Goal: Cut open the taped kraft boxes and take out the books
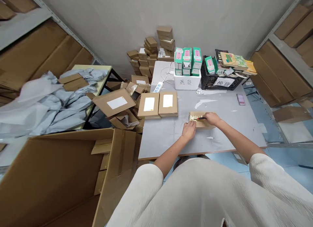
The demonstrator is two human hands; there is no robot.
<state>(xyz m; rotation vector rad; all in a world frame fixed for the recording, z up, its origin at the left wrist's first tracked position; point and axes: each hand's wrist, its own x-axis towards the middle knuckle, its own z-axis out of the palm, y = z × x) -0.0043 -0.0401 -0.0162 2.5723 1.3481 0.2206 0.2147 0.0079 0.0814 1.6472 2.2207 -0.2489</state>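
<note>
Beyond the desk's left edge, a side table (106,68) is carrying a spread of grey bagged parcels (70,99), and a large open carton (124,148) is standing in front of it, just off the near left corner. Between that table and the desk (161,135), a heap of brown boxes (102,101) is lying jumbled, some with flaps open. Two labelled boxes (148,104) are resting side by side at the left edge, with a power strip (158,87) lying just behind them. Toward the far edge, a white bin (187,87) is holding upright green boxes (178,54). Nearer the front edge, around the middle of its length, the left hand (188,130) is touching the near left part of a small brown parcel (201,124) with its fingers; whether they are gripping it or only pressing, I cannot tell. Shiny tape is covering the parcel's upper left part. Over it, the right hand (212,118) is closing around a black-and-red tool (201,118), whose tip is pointing left at the tape. By the far right corner, a black crate (206,82) is holding books (232,59), while a small purple item (241,99) is lying near the right edge.
</note>
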